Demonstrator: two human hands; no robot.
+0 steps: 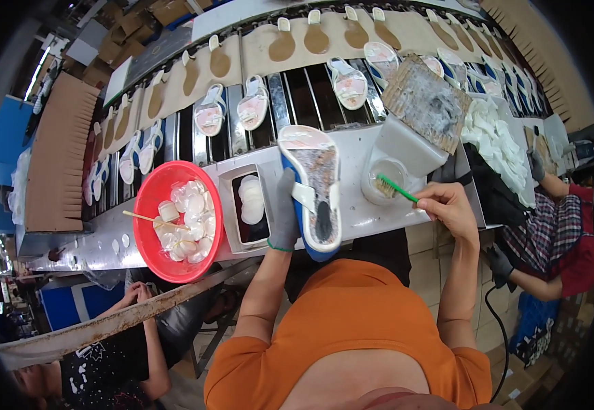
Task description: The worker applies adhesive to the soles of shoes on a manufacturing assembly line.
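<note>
My left hand (pixel 283 212), in a grey glove, is closed round the side of a white and blue sandal (pixel 321 160). The sandal is tilted up toward me, its mottled inside facing up with a dark patch at the heel. Bare, my right hand (pixel 444 205) pinches the green handle of a brush (pixel 401 188). The brush's bristles are down in a clear plastic tub (pixel 379 183) on the bench. Left of my gloved hand, a white tray (pixel 242 236) holds round white pads (pixel 251 198).
A red basin (pixel 145 236) with pads and a stick stands farther left. Behind the bench (pixel 222 171), a roller conveyor (pixel 297 102) carries sandals and brown soles (pixel 316 41). A stained board (pixel 426 99) and white cloths (pixel 491 140) lie at right. Other people sit at both sides.
</note>
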